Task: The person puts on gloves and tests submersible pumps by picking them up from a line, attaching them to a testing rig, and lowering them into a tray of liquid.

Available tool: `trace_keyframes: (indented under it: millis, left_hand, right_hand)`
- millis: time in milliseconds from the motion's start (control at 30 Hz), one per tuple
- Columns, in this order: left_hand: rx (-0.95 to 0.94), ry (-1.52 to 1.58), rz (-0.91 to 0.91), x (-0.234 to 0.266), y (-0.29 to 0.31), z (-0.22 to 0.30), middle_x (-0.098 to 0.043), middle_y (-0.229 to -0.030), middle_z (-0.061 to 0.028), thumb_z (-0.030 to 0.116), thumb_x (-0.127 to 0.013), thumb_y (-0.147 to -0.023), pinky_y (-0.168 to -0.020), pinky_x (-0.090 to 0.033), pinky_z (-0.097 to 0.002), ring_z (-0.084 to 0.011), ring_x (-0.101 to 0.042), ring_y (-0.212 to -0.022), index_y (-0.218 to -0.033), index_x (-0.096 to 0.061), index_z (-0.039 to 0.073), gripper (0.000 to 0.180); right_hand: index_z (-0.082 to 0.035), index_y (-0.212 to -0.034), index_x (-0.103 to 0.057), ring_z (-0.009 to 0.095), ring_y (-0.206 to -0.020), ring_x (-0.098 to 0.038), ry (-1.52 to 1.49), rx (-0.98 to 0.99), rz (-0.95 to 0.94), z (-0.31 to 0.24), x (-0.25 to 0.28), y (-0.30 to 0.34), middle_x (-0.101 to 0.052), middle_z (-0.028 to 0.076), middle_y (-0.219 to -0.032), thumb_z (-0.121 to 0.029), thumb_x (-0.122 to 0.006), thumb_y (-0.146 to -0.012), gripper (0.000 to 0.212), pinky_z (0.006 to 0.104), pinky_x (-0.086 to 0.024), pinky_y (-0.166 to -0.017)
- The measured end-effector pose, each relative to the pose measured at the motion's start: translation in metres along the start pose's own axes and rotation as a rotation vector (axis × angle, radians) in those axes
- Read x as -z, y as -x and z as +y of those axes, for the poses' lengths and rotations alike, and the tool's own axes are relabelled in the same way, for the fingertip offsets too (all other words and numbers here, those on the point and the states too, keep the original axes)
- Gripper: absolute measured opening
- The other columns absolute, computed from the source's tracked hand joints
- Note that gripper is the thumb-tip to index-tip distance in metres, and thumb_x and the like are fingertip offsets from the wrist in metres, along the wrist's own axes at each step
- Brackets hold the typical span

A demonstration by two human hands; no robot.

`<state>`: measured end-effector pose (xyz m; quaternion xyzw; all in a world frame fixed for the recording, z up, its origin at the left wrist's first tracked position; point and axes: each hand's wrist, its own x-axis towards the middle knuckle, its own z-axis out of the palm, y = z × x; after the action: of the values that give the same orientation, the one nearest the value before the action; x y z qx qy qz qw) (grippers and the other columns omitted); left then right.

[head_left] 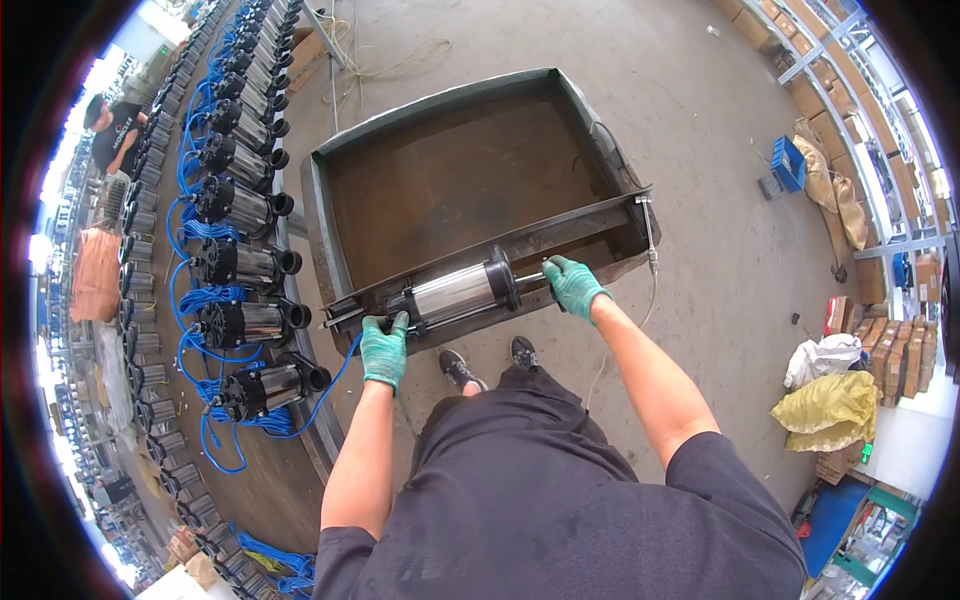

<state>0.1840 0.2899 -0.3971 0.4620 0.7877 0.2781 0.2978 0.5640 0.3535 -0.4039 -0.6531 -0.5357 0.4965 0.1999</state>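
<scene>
A submersible pump [455, 294] with a shiny steel body and black ends lies sideways across the near edge of a water tank [327, 210]. My left hand [384, 352], in a green glove, grips the pump's black left end, thumb up on it. From that end a blue cable [325, 398] runs down to the left. My right hand [575, 285], gloved too, is closed round the outer end of a thin metal rod [531, 277]. This rod meets the pump's black right end. What my right fingers cover is hidden.
On my left, a bench carries a long row of similar pumps [240, 262] with coiled blue cables. A thin hose [652, 262] hangs at the tank's right corner. A blue crate [788, 165], sacks [825, 408] and shelving stand at right. Another person [118, 140] is far left.
</scene>
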Motion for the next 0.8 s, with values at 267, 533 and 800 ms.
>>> trace_keyframes:
  millis: [267, 533, 800]
  left_hand:
    - [-0.006, 0.048, 0.011, 0.0, 0.0, 0.0, -0.069, -0.088, -0.0115, 0.03, -0.085, -0.092, -0.077, -0.053, -0.0376, -0.0213, -0.061, -0.078, -0.103, -0.059, 0.0, 0.04]
    - [0.016, 0.045, 0.009, 0.001, -0.001, -0.011, -0.07, -0.087, -0.0133, 0.031, -0.086, -0.091, -0.076, -0.054, -0.0393, -0.0225, -0.061, -0.076, -0.101, -0.059, 0.0, 0.042]
    - [-0.016, 0.035, 0.005, -0.003, -0.003, -0.013, -0.069, -0.086, -0.013, 0.032, -0.086, -0.091, -0.075, -0.054, -0.0394, -0.0231, -0.061, -0.076, -0.102, -0.058, 0.0, 0.043]
  right_hand:
    - [-0.002, -0.13, -0.063, 0.042, -0.104, -0.071, 0.211, -0.018, 0.107, -0.002, -0.01, -0.01, -0.074, 0.024, -0.111, -0.038, -0.05, -0.109, 0.043, 0.0486, -0.056, -0.089]
    - [0.003, -0.126, -0.058, 0.022, -0.071, -0.071, -0.636, -0.274, -0.424, -0.016, 0.027, 0.001, -0.069, 0.012, -0.09, -0.041, -0.07, -0.102, 0.051, 0.0341, -0.06, -0.061]
    - [-0.002, -0.103, -0.068, 0.017, -0.049, -0.056, -0.404, -0.286, -0.263, -0.011, 0.018, -0.008, -0.057, 0.004, -0.062, -0.052, -0.063, -0.104, 0.05, 0.033, -0.045, -0.046]
